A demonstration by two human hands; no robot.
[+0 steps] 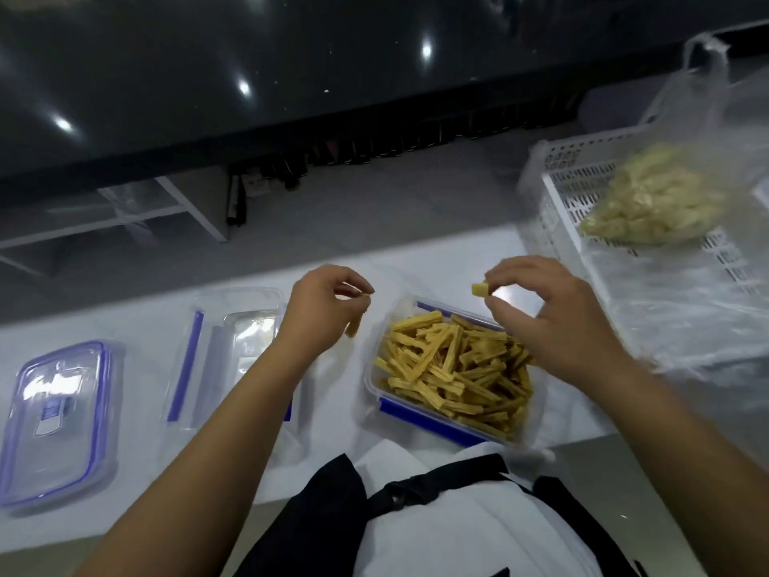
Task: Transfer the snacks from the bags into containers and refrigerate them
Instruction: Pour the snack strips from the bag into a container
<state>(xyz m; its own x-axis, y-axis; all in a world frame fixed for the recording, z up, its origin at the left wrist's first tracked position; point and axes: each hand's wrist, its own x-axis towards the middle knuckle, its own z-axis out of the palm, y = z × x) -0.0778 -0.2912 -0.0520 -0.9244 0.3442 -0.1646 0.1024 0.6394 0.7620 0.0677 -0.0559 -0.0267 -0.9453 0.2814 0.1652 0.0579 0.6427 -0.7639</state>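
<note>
Here, from the head view, the tub [451,368] sits open on the white counter [137,310], heaped with yellow sticks [457,364] lying every which way. Both hands hover just above its far rim. The right hand [553,322] pinches a short stick [479,289] between thumb and fingertips, its cut end facing left, over the tub's far edge. The left hand [320,310] pinches another stick [354,326] that hangs long axis downward, just left of the tub's wall and not quite over it. So the tub lies below and slightly nearer the person than either grip; I judge the right hand only has to let go, while the left must shift rightward first. Left of the tub lie a clear lid [224,351], partly hidden by the left forearm, and a closed, seemingly empty box [54,422]. To the right, a white basket [591,193] holds a bag [661,197] of paler snacks not yet decanted.
</note>
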